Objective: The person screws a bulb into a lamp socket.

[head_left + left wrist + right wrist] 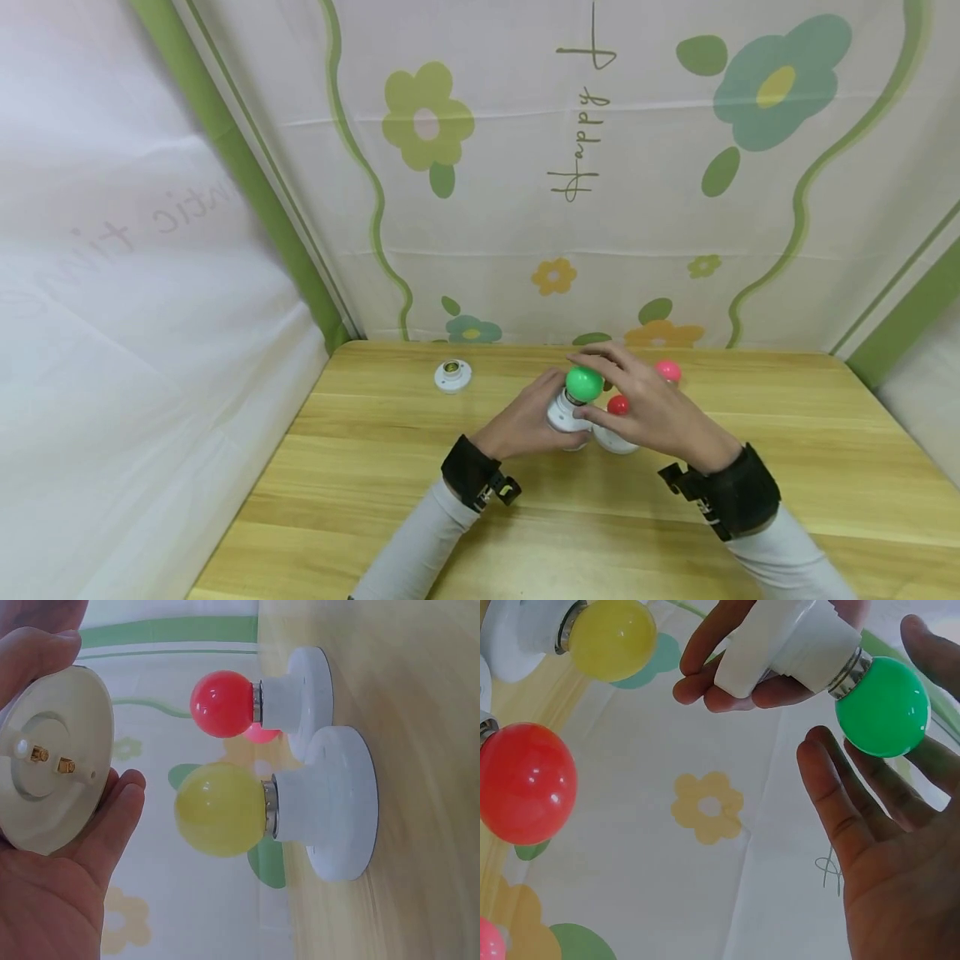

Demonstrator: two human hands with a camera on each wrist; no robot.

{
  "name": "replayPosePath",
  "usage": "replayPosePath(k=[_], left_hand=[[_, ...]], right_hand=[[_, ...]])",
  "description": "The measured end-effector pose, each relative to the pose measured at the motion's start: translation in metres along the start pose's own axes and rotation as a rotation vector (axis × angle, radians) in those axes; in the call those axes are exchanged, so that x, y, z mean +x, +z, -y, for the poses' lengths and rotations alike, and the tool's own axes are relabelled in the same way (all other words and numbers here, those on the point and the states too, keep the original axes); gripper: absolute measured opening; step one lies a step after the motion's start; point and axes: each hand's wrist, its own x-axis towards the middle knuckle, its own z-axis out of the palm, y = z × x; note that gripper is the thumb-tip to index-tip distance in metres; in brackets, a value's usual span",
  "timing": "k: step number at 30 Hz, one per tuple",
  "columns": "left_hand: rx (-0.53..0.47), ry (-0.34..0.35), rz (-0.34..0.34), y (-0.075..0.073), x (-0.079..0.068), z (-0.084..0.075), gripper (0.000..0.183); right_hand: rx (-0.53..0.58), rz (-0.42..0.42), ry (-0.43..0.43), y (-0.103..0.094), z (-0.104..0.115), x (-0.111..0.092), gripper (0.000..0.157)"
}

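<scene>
My left hand (532, 418) grips a white round lamp holder (564, 414) by its base, raised off the table and tilted. In the left wrist view its underside (52, 761) shows two brass screws. A green bulb (883, 707) sits in the holder, with some of its metal cap showing. My right hand (648, 406) is spread around the green bulb, its fingers loosely bent and the thumb apart from the bulb in the right wrist view. Close by stand a yellow bulb (221, 810) and a red bulb (223, 704), each in a white holder.
An unfilled white lamp holder (453, 377) lies at the back left of the wooden table (360, 467). A pink bulb (668, 372) stands at the back right, partly behind my right hand. A flower-printed curtain (487, 217) hangs along the table's far edge.
</scene>
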Motion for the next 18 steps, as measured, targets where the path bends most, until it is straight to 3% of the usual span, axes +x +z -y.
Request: replayPosePath(k=[6, 18], left_hand=[[-0.013, -0.015, -0.009, -0.0001, -0.0010, -0.0005, 0.072], [-0.030, 0.029, -0.018, 0.0007, 0.0002, -0.0016, 0.078]], right_hand=[[0.021, 0.016, 0.018, -0.0011, 0.0034, -0.0015, 0.081], [0.020, -0.027, -0.014, -0.0011, 0.0044, 0.0001, 0.065]])
